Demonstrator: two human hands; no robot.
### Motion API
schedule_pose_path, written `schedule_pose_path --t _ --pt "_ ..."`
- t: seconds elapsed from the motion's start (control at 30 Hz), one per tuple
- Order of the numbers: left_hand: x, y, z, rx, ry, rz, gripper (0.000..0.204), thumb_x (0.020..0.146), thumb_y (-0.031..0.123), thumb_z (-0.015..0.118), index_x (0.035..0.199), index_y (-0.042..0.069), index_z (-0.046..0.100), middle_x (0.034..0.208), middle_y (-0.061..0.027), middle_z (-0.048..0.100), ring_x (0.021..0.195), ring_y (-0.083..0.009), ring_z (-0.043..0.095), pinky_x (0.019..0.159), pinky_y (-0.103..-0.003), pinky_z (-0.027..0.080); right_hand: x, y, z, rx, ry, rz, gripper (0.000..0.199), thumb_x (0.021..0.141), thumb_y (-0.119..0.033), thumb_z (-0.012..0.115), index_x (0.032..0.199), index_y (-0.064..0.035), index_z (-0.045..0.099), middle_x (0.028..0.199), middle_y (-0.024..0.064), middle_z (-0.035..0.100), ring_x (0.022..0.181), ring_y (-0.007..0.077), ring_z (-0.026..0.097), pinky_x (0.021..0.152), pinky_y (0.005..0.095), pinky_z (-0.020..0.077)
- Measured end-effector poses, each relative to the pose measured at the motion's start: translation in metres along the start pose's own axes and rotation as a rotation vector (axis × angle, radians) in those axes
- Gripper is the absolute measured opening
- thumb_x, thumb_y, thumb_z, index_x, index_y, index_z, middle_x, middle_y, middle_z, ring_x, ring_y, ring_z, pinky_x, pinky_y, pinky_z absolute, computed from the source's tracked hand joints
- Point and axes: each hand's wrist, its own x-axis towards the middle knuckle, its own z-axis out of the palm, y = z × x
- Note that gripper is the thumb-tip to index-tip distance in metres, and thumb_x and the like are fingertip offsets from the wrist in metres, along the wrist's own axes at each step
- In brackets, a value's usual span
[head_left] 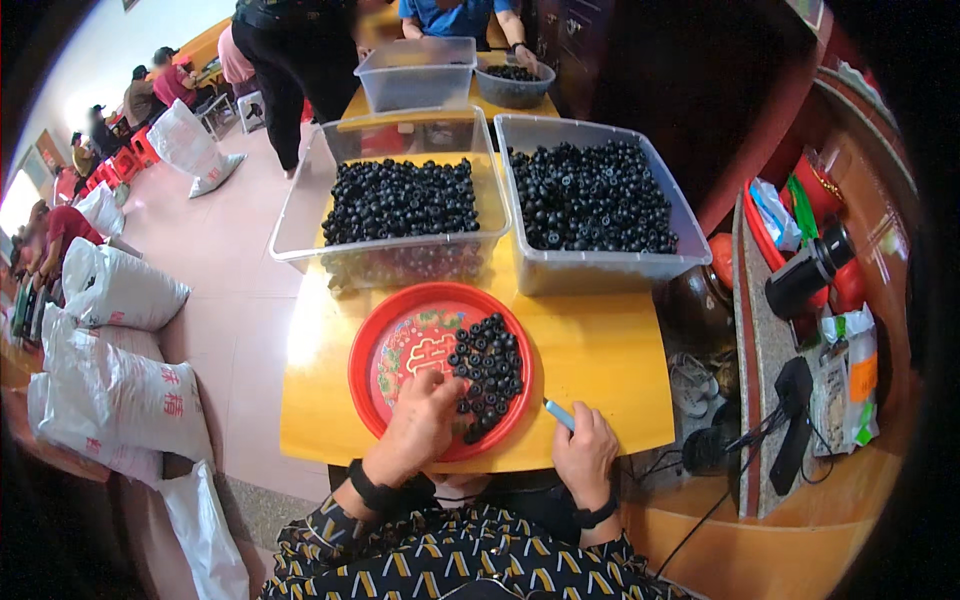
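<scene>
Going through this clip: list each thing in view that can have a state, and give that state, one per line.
red tray: flat on the yellow table, partly covered by small black parts.
left clear bin: open, partly filled with black parts.
right clear bin: open, nearly full.
left hand: fingers among the tray's parts.
right hand: closed on a light blue tool.
white sacks: lying stacked on the floor.

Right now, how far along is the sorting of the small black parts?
Done: hard to judge. In hand: the left hand picks at black parts on the red tray; the right hand holds a blue tool. Left: two clear bins look full.
</scene>
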Motion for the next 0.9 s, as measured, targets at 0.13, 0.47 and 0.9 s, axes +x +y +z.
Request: schedule_pose_path --t 0.13,0.47,0.9 --pt "0.001 0.000 0.002 0.138 -0.055 0.061 0.041 0.062 0.012 0.073 0.100 0.004 0.060 0.085 -0.0161 0.052 0.077 -0.0346 0.053 0.068 -0.041 0.045 -0.003 -0.001 -0.003 -0.008 -0.018 0.006 0.020 0.072 -0.007 0.058 0.091 0.0000 0.056 0.072 0.0161 0.053 0.066 0.0355 0.054 0.055 0.0449 0.0413" --pt "0.000 -0.007 0.010 0.238 0.118 -0.027 0.017 0.069 0.008 0.066 0.081 0.003 0.054 0.069 -0.0155 0.051 0.063 -0.0349 0.054 0.061 -0.043 0.045 -0.009 -0.002 -0.004 0.004 -0.020 -0.016 0.020 0.073 -0.006 0.058 0.092 0.0000 0.055 0.073 0.0166 0.053 0.067 0.0360 0.054 0.057 0.0446 0.0417" --pt "-0.019 0.001 -0.026 -1.598 0.001 -0.570 0.014 0.089 0.004 0.050 0.101 0.000 0.055 0.086 -0.0099 0.061 0.074 -0.0165 0.058 0.065 -0.026 0.047 0.001 -0.034 -0.027 0.530 -0.204 0.278 0.020 0.080 -0.008 0.061 0.096 0.0032 0.059 0.075 0.0077 0.058 0.065 0.0161 0.054 0.059 0.0282 0.0431"
